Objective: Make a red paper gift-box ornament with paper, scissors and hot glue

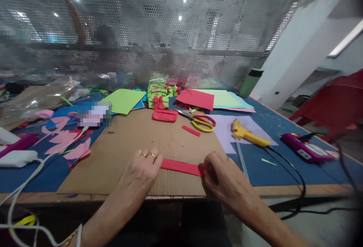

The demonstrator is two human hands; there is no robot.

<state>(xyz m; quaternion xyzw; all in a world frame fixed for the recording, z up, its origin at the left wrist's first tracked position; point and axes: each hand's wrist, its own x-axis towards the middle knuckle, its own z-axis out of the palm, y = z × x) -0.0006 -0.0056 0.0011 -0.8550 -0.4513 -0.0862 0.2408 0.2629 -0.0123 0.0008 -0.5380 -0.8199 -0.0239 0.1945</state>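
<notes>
Red paper strip is lying flat across the near part of the cardboard sheet, stretched between your two hands. Your right hand is closed around its right end, fingers curled in tight over it. Your left hand sits knuckles-up over the left end. The fingertips are tucked down out of sight, so I honestly can't tell if you're pinching it there or just pressing it to the board.

Stuff that could bite you, as far as I can judge:

- It's thin paper held at both ends. Pull the hands apart a bit too hard and it'll likely tear or crease in the middle.
- If the left hand is only pressing, the strip can slide under it and go crooked.
- The cardboard's front edge sits right at the table lip, so leaning on it could tip or shift the whole sheet.
- The glue gun is just off to your right with its black cable trailing past your forearm, so a snag there would drag it.
- The scissors lie further back, clear of your hands.
</notes>
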